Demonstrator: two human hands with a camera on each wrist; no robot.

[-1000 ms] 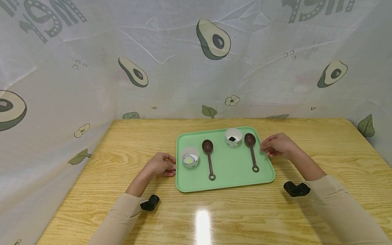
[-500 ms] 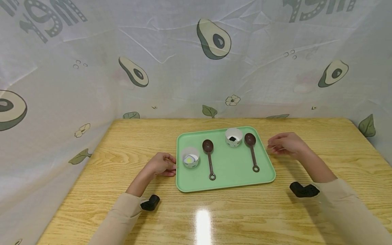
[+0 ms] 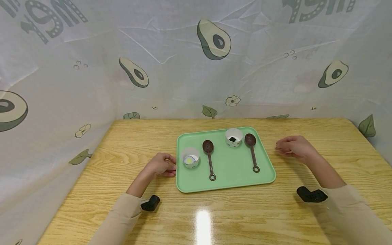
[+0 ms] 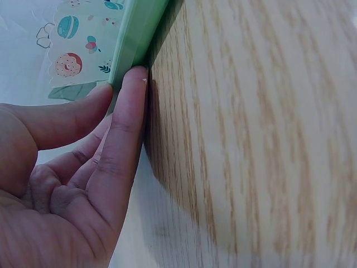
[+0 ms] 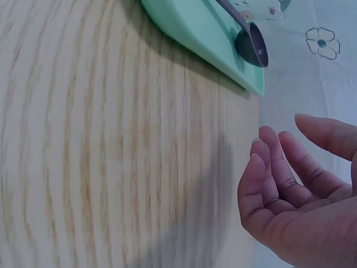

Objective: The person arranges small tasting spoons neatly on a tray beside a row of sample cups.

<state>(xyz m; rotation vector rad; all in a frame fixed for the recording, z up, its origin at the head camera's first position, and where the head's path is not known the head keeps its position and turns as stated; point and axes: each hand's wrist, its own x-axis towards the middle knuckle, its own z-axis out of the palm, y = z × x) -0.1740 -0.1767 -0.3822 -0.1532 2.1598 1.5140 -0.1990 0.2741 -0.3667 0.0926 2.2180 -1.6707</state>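
A light green tray (image 3: pixel 232 170) lies on the table, bearing two bowls and two spoons. My left hand (image 3: pixel 161 164) pinches its left rim; in the left wrist view the thumb (image 4: pixel 83 114) is on the rim and the index finger under its side. My right hand (image 3: pixel 294 147) hovers apart from the tray's right side, fingers loosely bent around nothing. The left bowl (image 3: pixel 190 164) holds a pale piece with a yellow-green centre. A small black piece lies in the back bowl (image 3: pixel 233 142). One brown spoon (image 3: pixel 208 147) lies mid-tray, the other brown spoon (image 3: pixel 250 140) near the right edge.
The wooden table (image 3: pixel 245 211) runs back to a hanging white cloth (image 3: pixel 171 68) printed with avocados, which also closes off the left side. A black wrist device (image 3: pixel 150 203) sits at the left sleeve, and another black device (image 3: pixel 311 195) at the right sleeve.
My right hand has let go of the tray's right edge and moved away to the right. The left hand and the tray with its things have stayed in place.
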